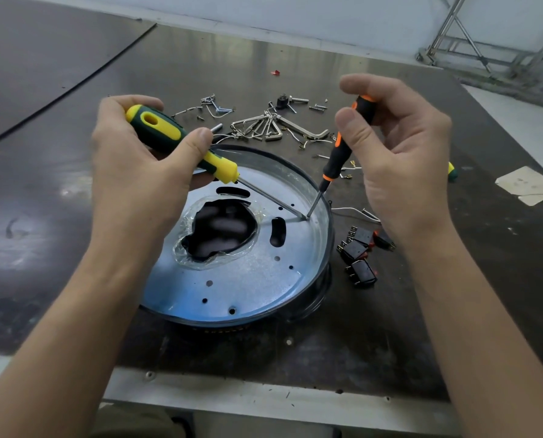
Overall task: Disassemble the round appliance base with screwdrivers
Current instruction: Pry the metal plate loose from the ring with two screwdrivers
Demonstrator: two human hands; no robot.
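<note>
Dark tabletop [74, 184]: scuffed and worn, and it carries everything in play.
Round appliance base [248, 279]: sits mid-table toward the near edge, right between the two forearms. Silvery metal plate faces up, with a ragged central opening rimmed in clear film and slots and small holes around it.
Left hand [137, 172]: up over the far-left rim of the base, fingers curled round the fat yellow-green handle, thumb pressed along its side.
Right hand [402, 172]: raised over the right rim, thumb and curled fingers pinching the upper part of the slim black-orange handle.
Yellow-green screwdriver [175, 134]: slants down to the right, shaft low across the plate, tip down on the plate's far-right part.
Black-orange screwdriver [342, 143]: much steeper, leaning down and left, and its tip meets the other tip at the very same spot.
Hex keys [263, 128]: a fanned bunch lying just beyond the far rim of the base.
Black switches [358, 251]: three in a cluster just right of the base, a touch of red showing.
Loose screws [219, 105]: scattered on the far side, beside the hex keys.
</note>
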